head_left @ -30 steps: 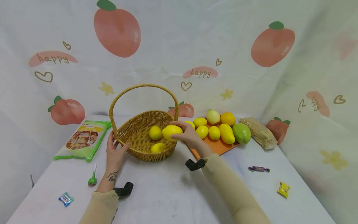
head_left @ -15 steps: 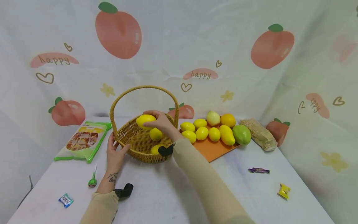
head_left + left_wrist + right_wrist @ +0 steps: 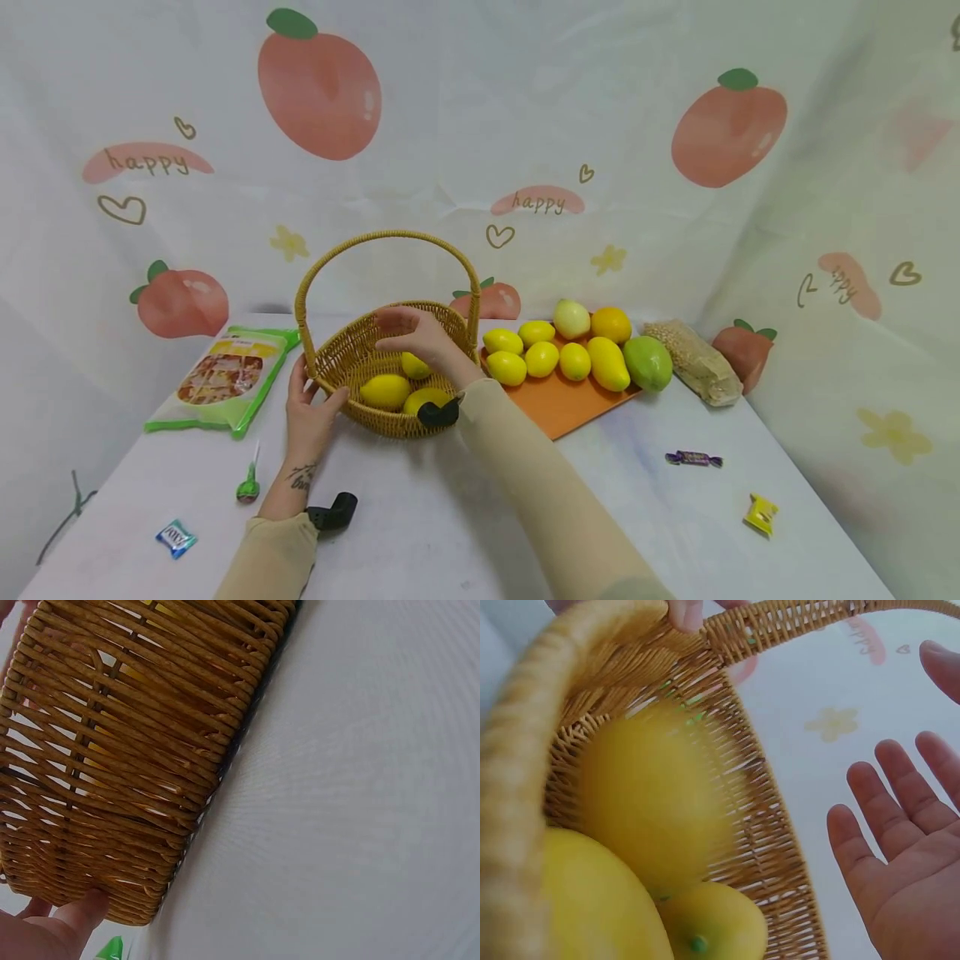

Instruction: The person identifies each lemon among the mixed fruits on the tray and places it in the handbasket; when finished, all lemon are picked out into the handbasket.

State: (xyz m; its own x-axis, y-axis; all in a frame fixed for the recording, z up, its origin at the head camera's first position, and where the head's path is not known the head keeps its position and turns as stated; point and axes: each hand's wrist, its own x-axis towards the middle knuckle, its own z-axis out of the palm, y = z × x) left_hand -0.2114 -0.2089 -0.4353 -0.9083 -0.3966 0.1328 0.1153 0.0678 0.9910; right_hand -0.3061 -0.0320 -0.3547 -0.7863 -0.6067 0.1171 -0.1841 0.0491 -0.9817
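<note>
A wicker basket [image 3: 390, 426] with a tall arched handle stands on the table, left of centre. My left hand [image 3: 311, 414] grips its left rim near the foot of the handle; in the left wrist view the thumb [image 3: 88, 906] presses the woven wall. Over the basket's inside hovers my right hand [image 3: 423, 340], fingers spread and holding nothing. Beneath it a lemon [image 3: 386, 391] lies in the basket, blurred in the right wrist view. Two more lemons share the basket: one at the front [image 3: 423, 399] and one further back [image 3: 414, 365], partly covered by the right hand.
An orange tray [image 3: 566, 410] right of the basket bears several lemons [image 3: 542, 359], a mango [image 3: 608, 363], an orange [image 3: 611, 325] and a green fruit [image 3: 648, 363]. A food packet [image 3: 225, 375] lies left; a bag [image 3: 693, 360] lies right. Wrapped sweets [image 3: 694, 458] and a lollipop [image 3: 248, 483] lie nearer.
My right hand carried a lemon leftward from beside the tray over the basket and let it go; it now lies inside with the other two. My left hand stayed on the rim.
</note>
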